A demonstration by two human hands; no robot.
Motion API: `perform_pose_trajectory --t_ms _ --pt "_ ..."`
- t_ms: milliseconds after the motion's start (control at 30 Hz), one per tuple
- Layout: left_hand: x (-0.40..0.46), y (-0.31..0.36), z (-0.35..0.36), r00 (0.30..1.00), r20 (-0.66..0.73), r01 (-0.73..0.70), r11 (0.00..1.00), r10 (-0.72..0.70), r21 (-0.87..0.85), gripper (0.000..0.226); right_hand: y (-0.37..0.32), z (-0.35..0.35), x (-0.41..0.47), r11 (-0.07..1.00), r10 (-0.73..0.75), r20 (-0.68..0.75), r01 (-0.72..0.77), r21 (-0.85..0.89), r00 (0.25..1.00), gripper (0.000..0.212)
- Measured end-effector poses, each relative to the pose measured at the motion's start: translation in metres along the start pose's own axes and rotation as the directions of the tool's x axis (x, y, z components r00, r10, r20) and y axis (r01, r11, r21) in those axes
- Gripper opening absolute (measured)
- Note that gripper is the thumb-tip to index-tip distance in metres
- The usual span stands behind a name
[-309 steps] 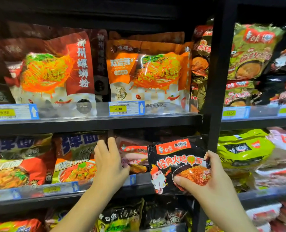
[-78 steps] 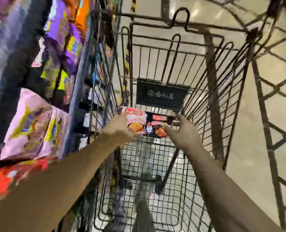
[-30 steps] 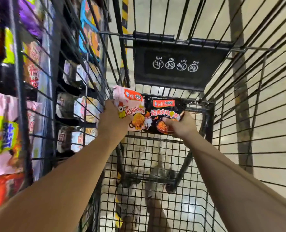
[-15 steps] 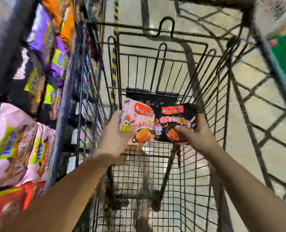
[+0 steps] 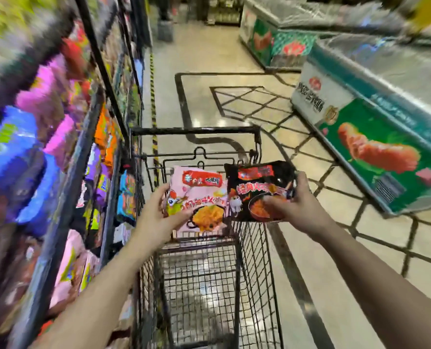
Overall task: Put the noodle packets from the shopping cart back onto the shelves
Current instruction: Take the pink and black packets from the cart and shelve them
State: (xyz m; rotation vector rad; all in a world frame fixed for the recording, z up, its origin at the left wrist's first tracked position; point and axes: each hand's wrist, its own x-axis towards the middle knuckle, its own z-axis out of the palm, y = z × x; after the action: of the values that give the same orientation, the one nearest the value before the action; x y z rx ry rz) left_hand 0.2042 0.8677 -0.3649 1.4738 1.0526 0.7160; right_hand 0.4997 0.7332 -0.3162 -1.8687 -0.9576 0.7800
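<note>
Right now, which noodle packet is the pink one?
The pink packet in the left hand; the right hand holds a black packet.

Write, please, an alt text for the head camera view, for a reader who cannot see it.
A person holds a pink noodle packet in the left hand and a black noodle packet in the right hand, above a black wire shopping cart. Blurred shelves of packets stand to the left, chest freezers to the right.

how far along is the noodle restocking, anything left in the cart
Done: the shopping cart basket shows only bare mesh. In hand: the left hand holds a pink noodle packet, the right hand a black noodle packet, both above the cart. Left: placing both on the shelves.
</note>
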Motion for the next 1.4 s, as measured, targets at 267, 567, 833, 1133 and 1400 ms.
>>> perform_pose_trajectory --t_ms 267,567,833,1133,1400 --pt "-0.058 0.09 0.014 0.992 -0.053 -0.112 0.994 0.111 -0.017 0.068 -0.064 -0.074 -0.048 0.986 -0.132 0.057 0.125 0.113 0.99 0.069" --pt "-0.159 0.155 0.047 0.935 -0.297 -0.203 0.979 0.194 -0.001 0.059 -0.107 -0.126 -0.083 0.95 -0.3 0.173 0.278 0.141 0.938 0.068" --pt "-0.275 0.163 0.04 0.822 -0.553 -0.195 0.98 0.138 -0.046 0.053 -0.143 -0.111 -0.126 0.899 -0.436 0.356 0.38 0.22 0.826 0.062" --pt "-0.425 0.175 0.027 0.633 -0.77 -0.122 0.993 0.081 0.005 0.056 -0.188 -0.063 -0.204 0.851 -0.519 0.558 0.45 0.27 0.647 0.099" --pt "-0.567 0.175 0.024 0.453 -0.888 -0.111 0.993 0.079 0.032 0.064 -0.207 -0.025 -0.308 0.8 -0.59 0.66 0.448 0.399 0.465 0.061"
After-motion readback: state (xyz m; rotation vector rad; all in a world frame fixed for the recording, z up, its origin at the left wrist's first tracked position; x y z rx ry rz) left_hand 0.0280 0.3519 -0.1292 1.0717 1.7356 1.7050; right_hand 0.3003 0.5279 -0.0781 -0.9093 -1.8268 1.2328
